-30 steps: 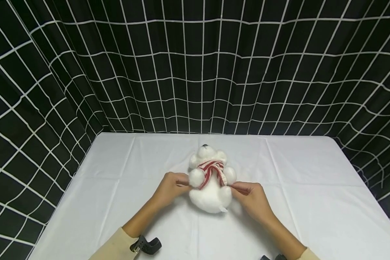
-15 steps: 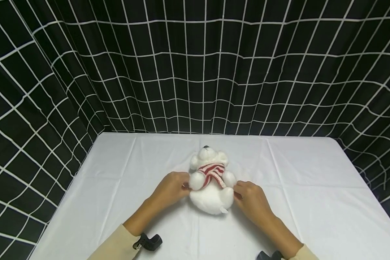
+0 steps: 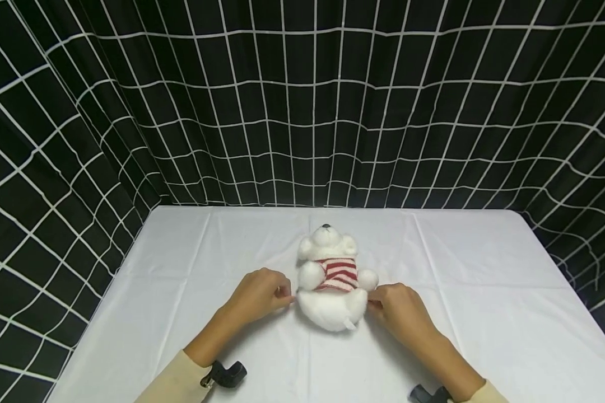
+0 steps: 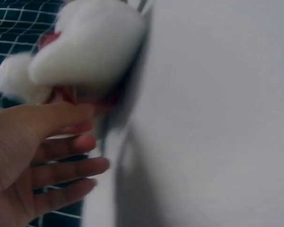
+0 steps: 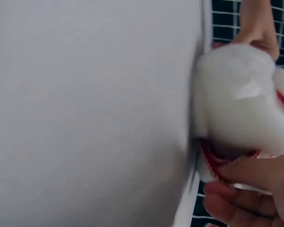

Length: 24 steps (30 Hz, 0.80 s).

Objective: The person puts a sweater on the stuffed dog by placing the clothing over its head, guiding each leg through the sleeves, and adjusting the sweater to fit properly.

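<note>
Your right grip [image 3: 402, 310] pinches the striped shirt [image 3: 340, 273]; your left grip [image 3: 257, 296], I can't tell. Likely straightening; next, tug evenly toward each grip.

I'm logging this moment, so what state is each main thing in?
White cloth: spread out, creased
Grid curtain: hanging, rippled
Plush bear: dressed, head toward the curtain
Striped top: worn by the bear
Left hand: beside the bear, grip unclear
Right hand: pinching the top's edge
</note>
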### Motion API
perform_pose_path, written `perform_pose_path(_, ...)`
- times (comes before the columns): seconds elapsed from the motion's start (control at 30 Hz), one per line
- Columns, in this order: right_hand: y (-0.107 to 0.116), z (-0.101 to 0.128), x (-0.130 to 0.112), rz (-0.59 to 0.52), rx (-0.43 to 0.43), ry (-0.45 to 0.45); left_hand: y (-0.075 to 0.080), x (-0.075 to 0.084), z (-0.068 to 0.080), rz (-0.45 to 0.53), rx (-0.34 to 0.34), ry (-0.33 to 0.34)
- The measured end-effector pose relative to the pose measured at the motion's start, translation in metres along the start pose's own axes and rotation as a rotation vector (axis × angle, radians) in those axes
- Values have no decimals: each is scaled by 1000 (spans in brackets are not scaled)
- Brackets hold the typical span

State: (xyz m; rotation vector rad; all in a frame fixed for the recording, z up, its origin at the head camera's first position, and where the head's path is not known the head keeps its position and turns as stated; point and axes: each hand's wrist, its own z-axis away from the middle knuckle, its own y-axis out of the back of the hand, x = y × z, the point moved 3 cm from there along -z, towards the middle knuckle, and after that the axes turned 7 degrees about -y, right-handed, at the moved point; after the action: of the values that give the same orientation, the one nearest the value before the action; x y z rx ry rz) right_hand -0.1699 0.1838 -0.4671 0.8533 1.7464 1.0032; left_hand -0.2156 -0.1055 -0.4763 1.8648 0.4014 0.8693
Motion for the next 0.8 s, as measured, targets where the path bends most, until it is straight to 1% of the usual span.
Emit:
perform_pose_path(0.07, 4, -2, 2, -64, -67, -22, 7, 0, -4, 104, -30, 9)
perform_pose_path(0.13, 12, -4, 5, -136, -132, -63, 14, -1, -10, 219, -36, 22)
perform_pose_path(0.2, 21, -7, 8, -218, -142, -125, 22, -2, -19, 309, -27, 26)
perform_pose_path(0.27, 28, -11, 7, -299, -120, -207, 29, -2, -27, 372, -14, 39)
perform_pose_path(0.33, 29, -16, 2, -380, -71, -266, 35, 0, -34, 377, -11, 52)
perform_pose_path(0.4, 26, -20, -7, -420, -33, -284, 40, 2, -41, 332, -21, 66)
perform_pose_path(0.43, 24, -21, -11, -423, -24, -273, 42, 4, -45, 305, -28, 73)
perform_pose_path(0.5, 19, -24, -19, -411, -3, -229, 45, 7, -55, 257, -39, 68)
perform_pose_path(0.57, 16, -25, -24, -372, 34, -188, 46, 9, -68, 242, -46, 47)
perform_pose_path(0.7, 14, -25, -29, -300, 126, -136, 43, 10, -96, 308, -98, -20)
perform_pose_path(0.8, 14, -24, -31, -277, 180, -107, 38, 9, -111, 310, -158, -23)
